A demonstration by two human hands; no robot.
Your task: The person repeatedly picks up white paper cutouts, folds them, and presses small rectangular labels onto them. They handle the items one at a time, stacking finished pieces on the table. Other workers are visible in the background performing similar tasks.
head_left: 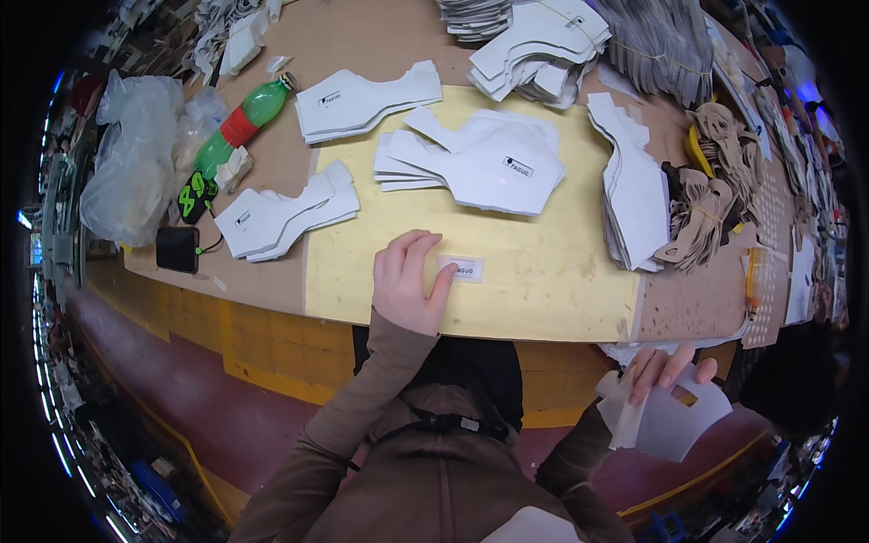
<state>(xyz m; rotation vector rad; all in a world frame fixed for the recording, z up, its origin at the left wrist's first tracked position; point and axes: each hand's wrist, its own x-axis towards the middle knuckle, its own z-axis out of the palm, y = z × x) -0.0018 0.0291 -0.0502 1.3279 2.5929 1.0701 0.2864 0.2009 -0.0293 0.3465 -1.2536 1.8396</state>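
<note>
Nearest, off the table's front edge: right hand (pixel 663 369) grasps a white cut piece (pixel 688 436) with a rectangular window in it, fingers bent over its upper edge. Brown-sleeved left hand (pixel 407 282) sits at the front of the yellow sheet (pixel 552 303) on the brown table (pixel 692 312); fingers curved and loose, nothing clasped, thumb tip at the left end of a small white label (pixel 469 271) lying flat. Can't tell if the thumb presses. Left of it, black device (pixel 177 250) with cable, near a fanned left stack (pixel 288 222) of white pieces. Further in: right stack (pixel 634 195) upright-ish lengthwise, tan bundles (pixel 701 217) beside it, middle stack (pixel 507 172) spread on the sheet, clear plastic bag (pixel 131 172), green bottle (pixel 217 152) on its side, upper-left stack (pixel 362 101). Farthest: tied white stack (pixel 543 41) next to a grey bundle (pixel 656 45).
</note>
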